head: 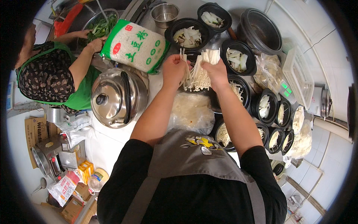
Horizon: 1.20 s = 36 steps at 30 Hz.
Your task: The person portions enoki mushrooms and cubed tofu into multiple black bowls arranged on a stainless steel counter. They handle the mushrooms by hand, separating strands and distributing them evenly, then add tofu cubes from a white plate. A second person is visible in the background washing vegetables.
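My right hand [217, 72] grips a thick bunch of enoki mushrooms [202, 77], stem ends up and small caps hanging down. A thinner strand of enoki [184, 67] is pinched in my left hand [174, 70], just beside the bunch. Both hands are over a black pot [193, 54], mostly hidden by the mushrooms. Beyond them, a black pot [167, 35] holds pale sliced pieces, and another such pot [253, 65] stands to the right of my right hand. Below the mushrooms lies a clear plastic bag [193, 112] with pale contents.
At left, a co-worker's hands [96, 44] are at leafy greens [103, 28] in a metal basin. A lidded steel pot [117, 98] and a large noodle package [137, 46] flank my left arm. Several filled black pots, a scale [286, 89] and a white basket [298, 75] stand right.
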Available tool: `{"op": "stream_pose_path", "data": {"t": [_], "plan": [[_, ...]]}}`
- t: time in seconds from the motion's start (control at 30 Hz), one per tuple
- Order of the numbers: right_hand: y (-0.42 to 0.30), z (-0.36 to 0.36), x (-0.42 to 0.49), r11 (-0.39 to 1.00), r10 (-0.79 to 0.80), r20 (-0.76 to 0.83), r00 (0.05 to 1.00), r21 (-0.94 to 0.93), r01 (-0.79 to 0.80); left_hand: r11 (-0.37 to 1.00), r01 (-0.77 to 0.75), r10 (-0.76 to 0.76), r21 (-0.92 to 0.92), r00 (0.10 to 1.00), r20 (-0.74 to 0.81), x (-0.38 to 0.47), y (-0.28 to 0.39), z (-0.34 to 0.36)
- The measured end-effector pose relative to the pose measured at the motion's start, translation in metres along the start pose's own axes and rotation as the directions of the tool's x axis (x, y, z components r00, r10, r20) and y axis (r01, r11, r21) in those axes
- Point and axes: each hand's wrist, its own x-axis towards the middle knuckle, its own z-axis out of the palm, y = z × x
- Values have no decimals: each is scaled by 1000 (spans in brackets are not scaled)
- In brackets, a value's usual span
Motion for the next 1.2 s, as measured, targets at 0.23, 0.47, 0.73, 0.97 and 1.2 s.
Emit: {"op": "stream_pose_path", "data": {"t": [0.23,0.47,0.73,0.97,1.2], "plan": [[2,2,-1,999,12,31,999,-45,-11,881,-267,186,389,954,234,0,-2,5],[-1,4,-2,996,81,26,996,-51,-80,934,-226,186,277,969,163,-1,-3,4],[-2,11,-3,996,-23,-6,1000,-85,22,841,-323,243,435,942,230,-4,-2,7],[-8,7,-5,1000,11,38,999,-17,-11,966,-112,76,232,984,160,-6,10,4],[-11,3,-8,995,78,119,990,46,-84,904,-215,188,369,976,110,4,0,3]]}}
